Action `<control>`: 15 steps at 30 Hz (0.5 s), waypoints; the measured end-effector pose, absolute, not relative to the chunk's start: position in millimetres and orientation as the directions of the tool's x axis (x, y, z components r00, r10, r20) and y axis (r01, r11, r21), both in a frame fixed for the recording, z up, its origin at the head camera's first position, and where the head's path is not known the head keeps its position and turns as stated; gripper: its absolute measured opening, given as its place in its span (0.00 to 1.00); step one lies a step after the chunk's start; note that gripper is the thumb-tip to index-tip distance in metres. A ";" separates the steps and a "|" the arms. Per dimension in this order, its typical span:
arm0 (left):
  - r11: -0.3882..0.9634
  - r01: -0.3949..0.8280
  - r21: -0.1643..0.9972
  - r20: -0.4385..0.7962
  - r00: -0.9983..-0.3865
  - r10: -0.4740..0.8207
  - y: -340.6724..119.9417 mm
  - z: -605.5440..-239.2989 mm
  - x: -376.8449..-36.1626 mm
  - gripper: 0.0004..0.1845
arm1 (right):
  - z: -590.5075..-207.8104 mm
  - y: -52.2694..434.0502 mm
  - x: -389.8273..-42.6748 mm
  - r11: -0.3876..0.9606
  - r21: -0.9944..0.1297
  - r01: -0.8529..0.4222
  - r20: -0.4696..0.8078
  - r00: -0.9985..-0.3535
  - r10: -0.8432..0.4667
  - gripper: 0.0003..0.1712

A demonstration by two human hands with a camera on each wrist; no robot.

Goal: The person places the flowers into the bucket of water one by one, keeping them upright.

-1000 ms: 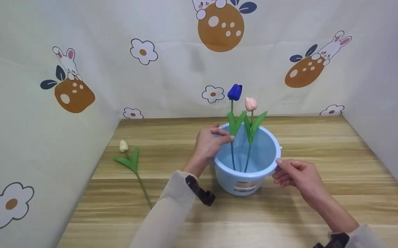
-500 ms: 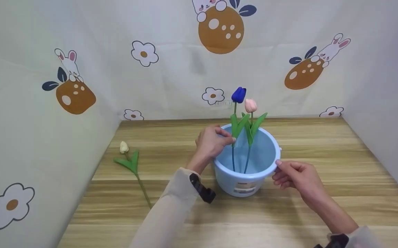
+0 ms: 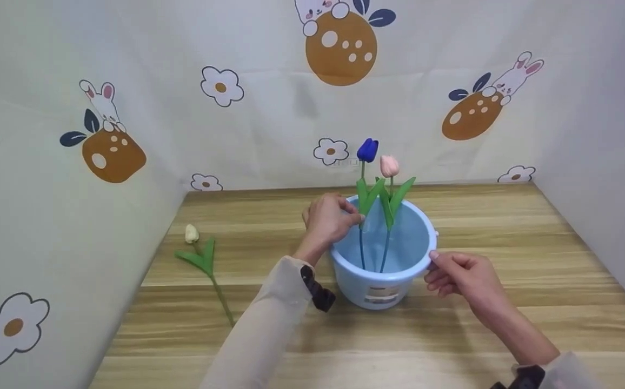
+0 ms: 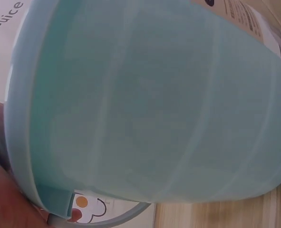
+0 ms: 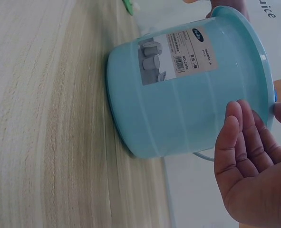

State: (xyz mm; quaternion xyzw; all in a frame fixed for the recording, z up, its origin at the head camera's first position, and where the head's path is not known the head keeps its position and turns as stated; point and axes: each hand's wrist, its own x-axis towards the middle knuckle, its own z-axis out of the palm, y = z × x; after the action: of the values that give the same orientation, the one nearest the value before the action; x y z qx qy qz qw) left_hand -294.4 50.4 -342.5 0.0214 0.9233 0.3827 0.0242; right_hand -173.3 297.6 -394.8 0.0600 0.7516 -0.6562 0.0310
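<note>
Two tulips stood in the light blue bucket (image 3: 380, 281), a blue tulip (image 3: 367, 150) and a pink tulip (image 3: 389, 166), stems side by side and heads well above the rim, while a third, the white tulip (image 3: 192, 234), lay flat on the wooden table (image 3: 507, 237) off to your left, well apart from the bucket. Your left hand (image 3: 327, 220) sat at the bucket's far-left rim, fingers curled in against the blue tulip's stem just below its leaves; that looked like a pinch that kept the stem upright, though the contact itself was too small to make out for sure. Your right hand (image 3: 461, 275) steadied the bucket from the near-right side: the thumb lay on the rim, and the right wrist view showed your fingers (image 5: 240, 147) held straight alongside the wall rather than wrapped around it. That light brace probably kept the bucket from sliding on the table. The bucket's label (image 5: 178, 54) faced you.
</note>
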 end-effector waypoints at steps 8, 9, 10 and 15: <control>0.775 0.089 0.626 0.043 -0.996 0.079 49.4 -344.0 -296.7 0.04 | -395.0 296.9 -173.4 0.109 -0.987 0.121 -0.117 -0.992 0.039 0.18; 0.779 0.091 0.620 0.043 -0.996 0.083 49.7 -343.7 -297.0 0.04 | -394.8 297.1 -173.4 0.110 -0.986 0.123 -0.119 -0.992 0.039 0.17; 0.783 0.095 0.615 0.042 -0.995 0.087 50.0 -343.2 -297.3 0.04 | -394.5 297.4 -173.5 0.111 -0.986 0.126 -0.122 -0.992 0.039 0.18; 0.798 0.098 0.595 0.034 -0.995 0.098 52.3 -341.6 -298.8 0.05 | -394.4 298.7 -173.9 0.126 -0.982 0.140 -0.136 -0.990 0.041 0.18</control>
State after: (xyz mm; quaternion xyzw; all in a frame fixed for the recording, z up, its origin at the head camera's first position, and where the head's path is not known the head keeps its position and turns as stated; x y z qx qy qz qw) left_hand -298.8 52.3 -341.6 0.0517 0.9482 0.3136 -0.0007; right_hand -173.9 298.7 -394.4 0.0603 0.7495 -0.6581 0.0377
